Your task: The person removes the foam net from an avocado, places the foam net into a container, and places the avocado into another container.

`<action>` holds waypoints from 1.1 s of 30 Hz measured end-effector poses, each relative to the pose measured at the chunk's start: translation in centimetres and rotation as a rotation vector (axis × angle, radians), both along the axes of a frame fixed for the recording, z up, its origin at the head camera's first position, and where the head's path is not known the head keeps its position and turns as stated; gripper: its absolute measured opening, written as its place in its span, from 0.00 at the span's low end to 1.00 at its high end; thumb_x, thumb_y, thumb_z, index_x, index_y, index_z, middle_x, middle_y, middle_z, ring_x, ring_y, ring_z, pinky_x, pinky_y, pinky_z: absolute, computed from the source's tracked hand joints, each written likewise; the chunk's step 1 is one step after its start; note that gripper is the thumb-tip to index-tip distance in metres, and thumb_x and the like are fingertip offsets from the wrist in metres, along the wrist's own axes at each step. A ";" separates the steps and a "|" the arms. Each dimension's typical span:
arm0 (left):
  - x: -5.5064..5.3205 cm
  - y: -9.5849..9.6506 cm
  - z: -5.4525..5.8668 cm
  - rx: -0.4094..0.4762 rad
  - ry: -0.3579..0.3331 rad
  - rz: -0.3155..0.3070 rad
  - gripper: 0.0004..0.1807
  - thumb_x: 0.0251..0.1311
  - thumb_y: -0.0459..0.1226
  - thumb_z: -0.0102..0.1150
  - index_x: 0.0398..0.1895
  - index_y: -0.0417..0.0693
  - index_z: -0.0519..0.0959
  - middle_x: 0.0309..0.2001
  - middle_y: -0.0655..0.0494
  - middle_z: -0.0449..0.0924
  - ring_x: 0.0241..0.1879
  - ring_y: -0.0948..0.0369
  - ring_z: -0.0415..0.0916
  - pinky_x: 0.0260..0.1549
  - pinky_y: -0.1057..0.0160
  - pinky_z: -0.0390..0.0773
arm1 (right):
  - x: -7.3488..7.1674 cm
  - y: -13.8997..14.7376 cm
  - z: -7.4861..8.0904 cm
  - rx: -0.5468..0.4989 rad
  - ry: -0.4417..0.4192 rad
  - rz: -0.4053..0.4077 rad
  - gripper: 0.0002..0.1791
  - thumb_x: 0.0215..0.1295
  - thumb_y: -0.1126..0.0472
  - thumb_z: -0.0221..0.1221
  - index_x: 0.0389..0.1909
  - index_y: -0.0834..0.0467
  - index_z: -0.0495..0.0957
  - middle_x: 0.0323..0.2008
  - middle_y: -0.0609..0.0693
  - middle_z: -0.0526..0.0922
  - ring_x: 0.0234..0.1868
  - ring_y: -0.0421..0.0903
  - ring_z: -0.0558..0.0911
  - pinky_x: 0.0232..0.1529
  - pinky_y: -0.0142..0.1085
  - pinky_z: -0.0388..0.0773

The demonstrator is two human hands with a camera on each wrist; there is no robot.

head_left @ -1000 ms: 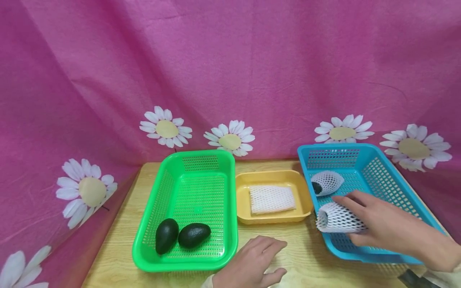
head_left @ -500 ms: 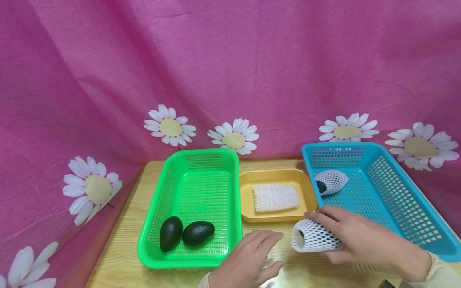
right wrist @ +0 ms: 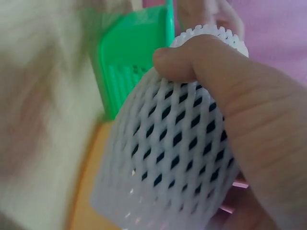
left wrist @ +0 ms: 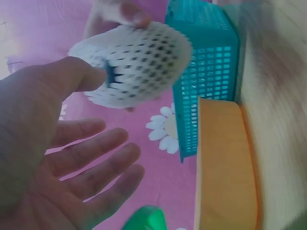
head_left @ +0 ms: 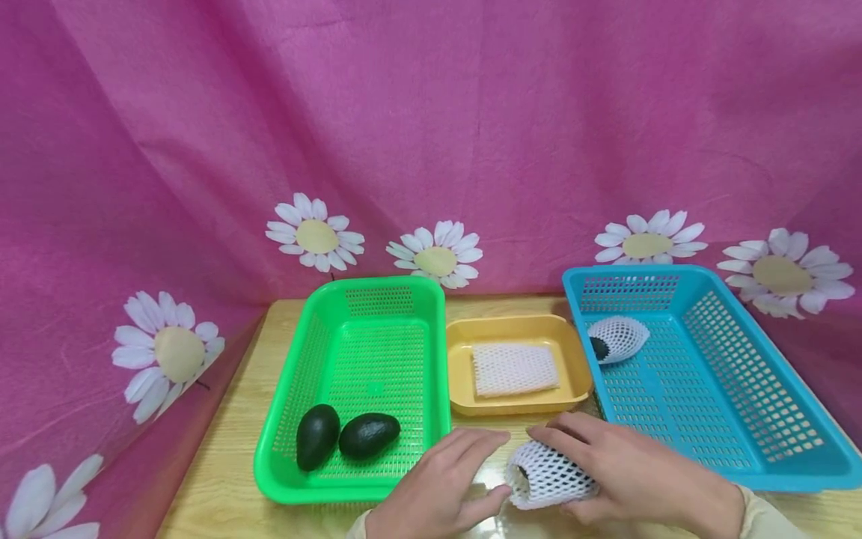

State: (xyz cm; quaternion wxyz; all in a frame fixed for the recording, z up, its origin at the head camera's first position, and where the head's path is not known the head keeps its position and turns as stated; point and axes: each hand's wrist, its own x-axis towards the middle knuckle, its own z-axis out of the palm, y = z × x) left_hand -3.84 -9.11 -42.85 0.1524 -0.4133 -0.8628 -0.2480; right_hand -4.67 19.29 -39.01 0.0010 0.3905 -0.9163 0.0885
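Note:
My right hand (head_left: 633,471) grips an avocado in a white foam net sleeve (head_left: 555,479), thumb on one side and fingers round the other. The sleeve's open end faces left, with dark skin showing inside. My left hand (head_left: 438,486) is beside that end, its fingers spread and extended; in the left wrist view the thumb (left wrist: 84,74) overlaps the sleeve's opening. Two bare dark avocados (head_left: 318,438) lie in the green basket (head_left: 377,352). Another netted avocado (head_left: 621,338) rests in the blue basket (head_left: 687,397).
Between the two baskets stands a shallow yellow tray (head_left: 518,409) with flat white foam netting (head_left: 515,369) in it. All three containers stand on a wooden table (head_left: 222,449). Behind them hangs a pink curtain (head_left: 525,135) with daisies.
My right hand has carried the netted avocado out of the blue basket, leftward and nearer, up to my left hand. The left hand has stayed in nearly the same place.

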 end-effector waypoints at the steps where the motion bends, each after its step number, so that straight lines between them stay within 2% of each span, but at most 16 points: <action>1: 0.1 0.0 0.1 0.003 -0.008 -0.003 0.30 0.63 0.48 0.69 0.66 0.48 0.76 0.59 0.59 0.84 0.61 0.64 0.81 0.62 0.67 0.79 | 0.1 -0.2 -0.1 0.001 -0.031 -0.003 0.42 0.56 0.33 0.70 0.70 0.44 0.74 0.57 0.40 0.80 0.49 0.37 0.81 0.45 0.39 0.87; 5: 0.3 0.0 0.6 0.014 -0.015 -0.012 0.28 0.64 0.47 0.69 0.65 0.48 0.77 0.58 0.59 0.85 0.60 0.64 0.81 0.62 0.68 0.79 | 0.3 -1.0 -0.7 0.015 -0.153 -0.030 0.40 0.59 0.32 0.68 0.71 0.41 0.72 0.58 0.36 0.79 0.50 0.35 0.78 0.47 0.38 0.87; 12: 0.5 0.4 0.1 -0.021 0.014 -0.044 0.21 0.66 0.49 0.66 0.57 0.49 0.81 0.51 0.61 0.86 0.52 0.66 0.83 0.56 0.71 0.81 | 0.5 -1.6 -2.1 0.057 -0.225 -0.052 0.38 0.60 0.31 0.66 0.69 0.42 0.73 0.57 0.38 0.80 0.52 0.39 0.80 0.48 0.41 0.87; 18: 0.7 1.0 -0.3 -0.113 0.005 -0.078 0.18 0.69 0.49 0.63 0.55 0.50 0.82 0.48 0.62 0.86 0.49 0.67 0.84 0.53 0.73 0.81 | 0.6 -1.7 -2.9 0.072 -0.302 -0.095 0.41 0.61 0.29 0.63 0.71 0.46 0.73 0.58 0.41 0.80 0.53 0.41 0.80 0.51 0.46 0.86; 24: 0.9 1.6 -0.4 -0.239 -0.037 -0.098 0.16 0.75 0.49 0.53 0.54 0.51 0.82 0.48 0.63 0.86 0.48 0.70 0.82 0.51 0.75 0.79 | 0.5 -1.6 -3.8 0.084 -0.373 -0.106 0.41 0.61 0.30 0.64 0.71 0.46 0.73 0.59 0.43 0.81 0.56 0.44 0.81 0.52 0.48 0.86; 27: 0.9 1.8 -0.7 -0.269 -0.039 -0.103 0.16 0.75 0.49 0.53 0.54 0.52 0.82 0.47 0.64 0.86 0.48 0.71 0.82 0.49 0.76 0.79 | 0.5 -1.5 -4.2 0.084 -0.396 -0.114 0.40 0.61 0.33 0.66 0.70 0.45 0.73 0.60 0.43 0.81 0.56 0.45 0.81 0.51 0.48 0.86; 33: 1.0 2.0 -1.0 -0.338 -0.076 -0.114 0.17 0.76 0.51 0.52 0.55 0.54 0.81 0.48 0.64 0.86 0.47 0.71 0.81 0.48 0.76 0.80 | 0.6 -1.3 -5.1 0.068 -0.364 -0.101 0.38 0.60 0.36 0.68 0.69 0.47 0.74 0.57 0.42 0.80 0.53 0.43 0.81 0.49 0.45 0.86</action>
